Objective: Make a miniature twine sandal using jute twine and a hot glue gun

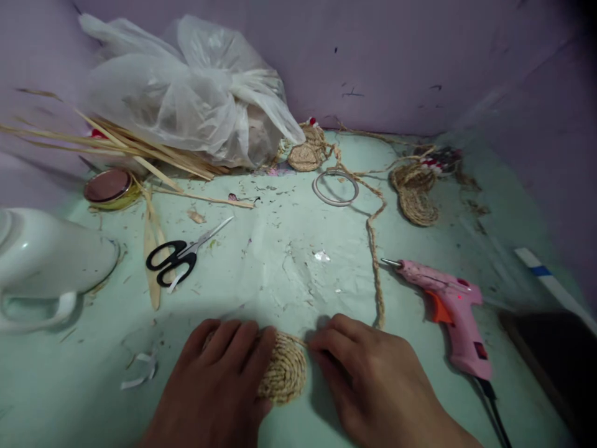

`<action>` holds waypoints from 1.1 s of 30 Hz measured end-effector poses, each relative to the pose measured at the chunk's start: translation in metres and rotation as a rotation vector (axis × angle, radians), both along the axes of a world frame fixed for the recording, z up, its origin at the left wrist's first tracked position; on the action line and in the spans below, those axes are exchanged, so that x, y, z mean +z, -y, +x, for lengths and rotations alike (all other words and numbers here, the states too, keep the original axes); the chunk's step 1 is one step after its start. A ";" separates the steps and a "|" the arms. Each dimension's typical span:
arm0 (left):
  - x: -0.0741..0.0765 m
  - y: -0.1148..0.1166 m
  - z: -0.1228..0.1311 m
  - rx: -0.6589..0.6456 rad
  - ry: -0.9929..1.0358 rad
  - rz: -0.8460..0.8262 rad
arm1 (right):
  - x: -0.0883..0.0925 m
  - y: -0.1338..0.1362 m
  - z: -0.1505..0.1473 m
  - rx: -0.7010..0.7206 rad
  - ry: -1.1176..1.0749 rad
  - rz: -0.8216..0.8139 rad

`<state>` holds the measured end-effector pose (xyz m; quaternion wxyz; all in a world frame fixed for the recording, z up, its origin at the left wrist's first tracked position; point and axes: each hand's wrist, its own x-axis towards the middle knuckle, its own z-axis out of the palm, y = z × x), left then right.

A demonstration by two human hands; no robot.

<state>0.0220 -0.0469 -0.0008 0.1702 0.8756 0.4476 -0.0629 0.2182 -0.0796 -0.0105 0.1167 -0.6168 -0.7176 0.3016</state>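
A flat coil of braided straw (285, 371) lies on the table near its front edge. Over its left part my left hand (219, 373) is bent, fingers on top and thumb at the near edge, gripping it. From the coil's top edge a thin strand runs to my right hand (359, 364), whose thumb and forefinger pinch the braided cord. A longer length of this braided cord (374, 249) snakes from the back of the table and disappears behind my right hand. How the two stretches join is hidden by that hand.
A pink glue gun (443, 305) lies at right, its metal tip toward the cord. Black-handled scissors (184, 255) lie left, near a white jug (51, 261) on its side. Behind are a plastic bag (196, 93), straw strips (153, 149), a ring (336, 188) and finished-looking coiled pieces (415, 196).
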 end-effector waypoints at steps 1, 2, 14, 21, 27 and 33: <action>0.000 0.000 0.000 -0.005 -0.004 0.011 | 0.001 0.001 0.001 0.000 0.001 0.004; 0.000 0.000 -0.001 -0.023 -0.001 0.020 | 0.001 0.001 0.001 0.001 -0.008 0.010; 0.000 0.002 -0.003 -0.078 0.066 0.141 | 0.000 0.015 -0.003 0.019 0.197 0.325; -0.004 0.002 -0.006 -0.122 0.110 0.206 | -0.001 0.029 -0.013 -0.070 0.212 0.305; 0.000 0.005 0.001 -0.078 0.086 0.185 | -0.002 0.041 -0.018 -0.202 0.186 0.229; 0.004 0.006 0.006 -0.052 0.040 0.165 | 0.000 0.045 -0.023 -0.315 0.125 0.098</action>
